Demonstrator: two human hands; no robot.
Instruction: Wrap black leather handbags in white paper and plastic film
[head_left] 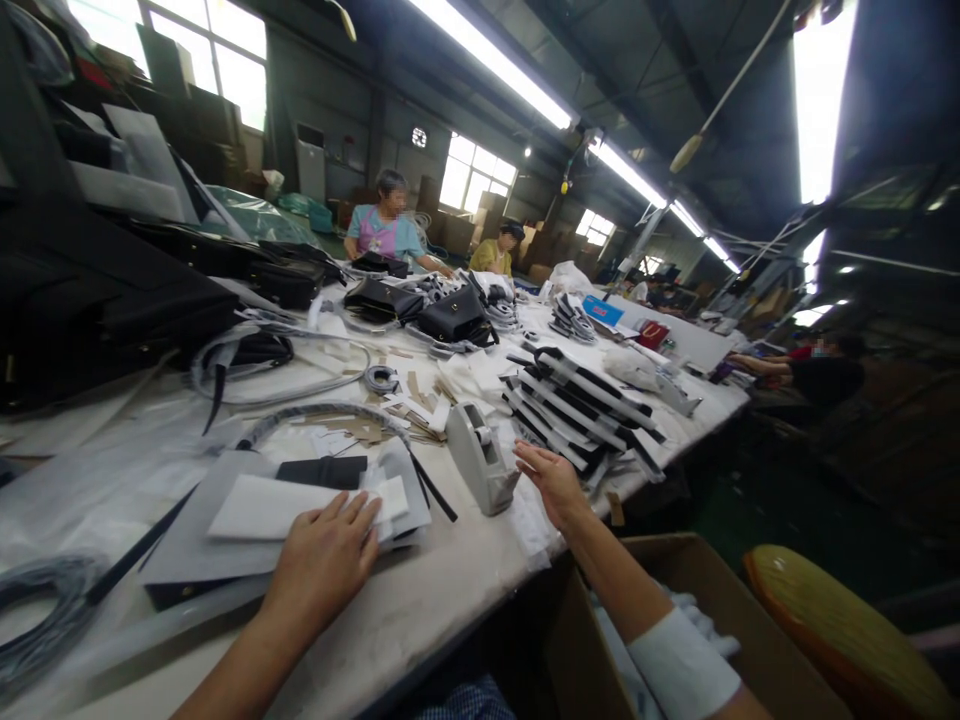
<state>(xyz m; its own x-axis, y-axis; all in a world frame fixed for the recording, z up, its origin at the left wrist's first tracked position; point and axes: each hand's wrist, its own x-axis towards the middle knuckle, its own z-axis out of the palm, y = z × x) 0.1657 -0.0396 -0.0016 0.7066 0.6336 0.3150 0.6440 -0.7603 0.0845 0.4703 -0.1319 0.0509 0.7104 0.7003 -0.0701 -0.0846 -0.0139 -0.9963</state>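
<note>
My left hand lies flat with fingers stretched out, pressing on a white padding sheet. That sheet rests on a larger grey sheet, and a dark, flat bag-like piece shows beneath its near edge. A black strip pokes out behind the white sheet. My right hand is raised beside a grey tape dispenser, its fingers extended toward the dispenser's cutting end. No tape can be made out between those fingers. A plastic-wrapped handle curves behind the sheets.
Wrapped black straps are piled right of the dispenser. Black handbags and paper scraps lie farther back. A coiled wrapped strap sits at left. Below the table's right edge stands a cardboard box. Co-workers sit across the table.
</note>
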